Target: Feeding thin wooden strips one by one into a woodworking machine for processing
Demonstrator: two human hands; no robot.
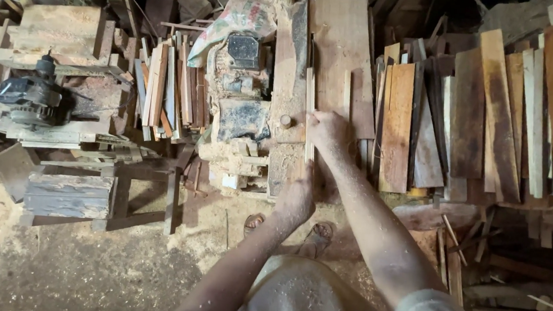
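- Thin wooden strip [309, 112] lies lengthwise on the sawdust-coated machine worktop [290, 76], beside a wide board [340, 41].
- Right hand [327, 128]: grip closed on the strip near its middle.
- Left hand [297, 197]: grip curled at the strip's near end; whether it clasps it, cannot tell.
- Motor [242, 86] left of strip; stacked planks [487, 114] to the right.

Just one view here, a head cam looking pretty much straight down from standing height. It takes in the saw bench [292, 90], both forearms and the sawdust floor [80, 265].
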